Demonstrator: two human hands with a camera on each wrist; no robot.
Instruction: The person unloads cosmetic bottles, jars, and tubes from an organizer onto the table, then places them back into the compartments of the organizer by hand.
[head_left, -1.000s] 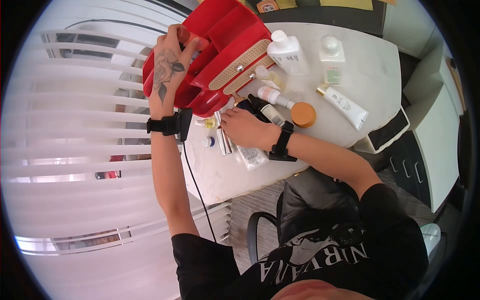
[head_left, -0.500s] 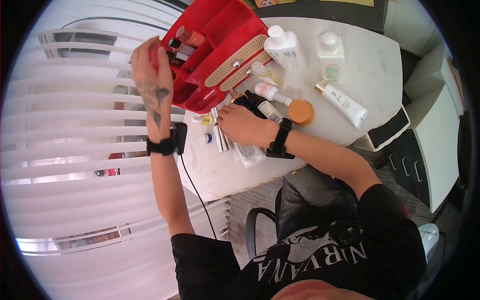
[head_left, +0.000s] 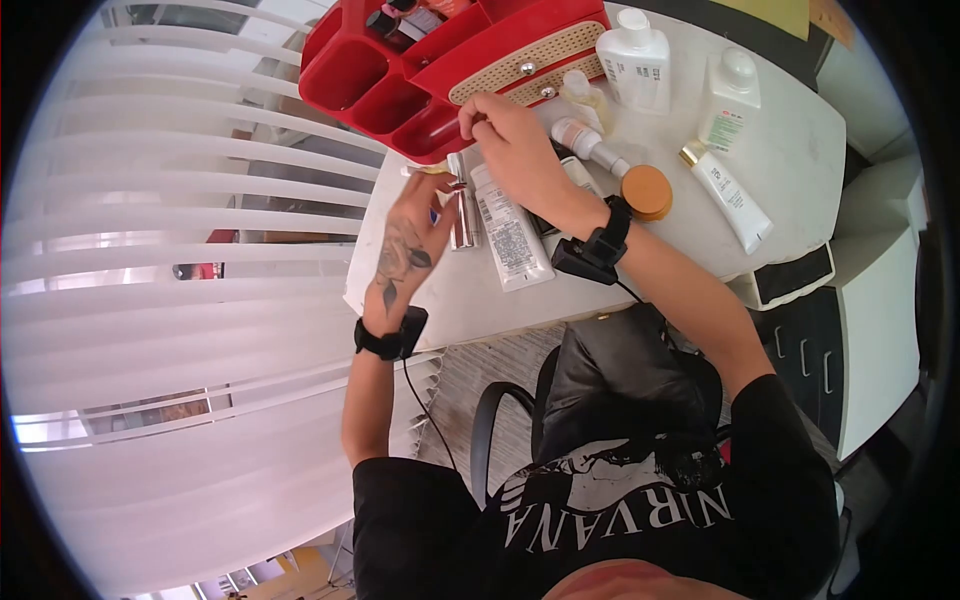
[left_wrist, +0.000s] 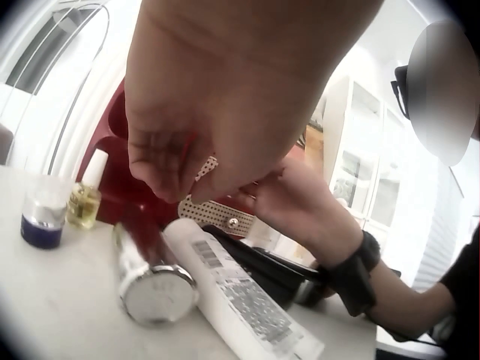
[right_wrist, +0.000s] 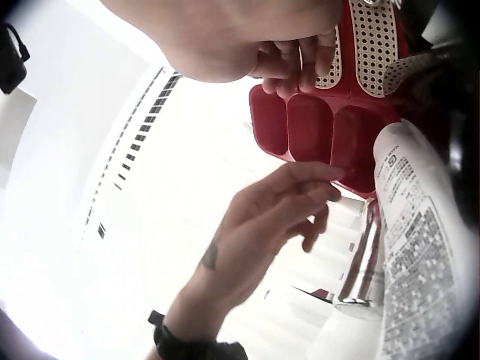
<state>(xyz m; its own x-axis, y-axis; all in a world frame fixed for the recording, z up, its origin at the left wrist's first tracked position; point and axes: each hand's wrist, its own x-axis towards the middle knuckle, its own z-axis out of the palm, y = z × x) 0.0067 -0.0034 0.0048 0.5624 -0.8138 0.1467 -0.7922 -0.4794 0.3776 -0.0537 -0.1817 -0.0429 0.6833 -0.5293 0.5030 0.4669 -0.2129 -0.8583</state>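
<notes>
Beside the silver tube [head_left: 463,222] in the head view is my left hand [head_left: 412,232], its fingers relaxed and slightly bent. The right wrist view shows that hand [right_wrist: 251,236] with nothing visible between thumb and fingers. My right hand [head_left: 525,160] hovers at the front edge of the red organizer [head_left: 345,78]. Its fingers hang loosely curled, with no item visible in them [right_wrist: 240,45]. A white printed tube [head_left: 512,235] lies between the hands. In the left wrist view, a yellow bottle [left_wrist: 84,201] and a blue-based jar [left_wrist: 43,221] stand left of the silver tube [left_wrist: 154,289].
Right of the organizer stand two white bottles [head_left: 637,65] [head_left: 730,100]. An orange-lidded jar [head_left: 646,192], a pink-labelled bottle [head_left: 582,138] and a gold-capped tube [head_left: 735,200] are on the white table [head_left: 790,150]. Window blinds [head_left: 220,300] hang at the left.
My left hand has left the organizer and come down beside the silver tube. My right hand has lifted off the items and moved toward the organizer. Bottles now lie in an organizer compartment, uncovered.
</notes>
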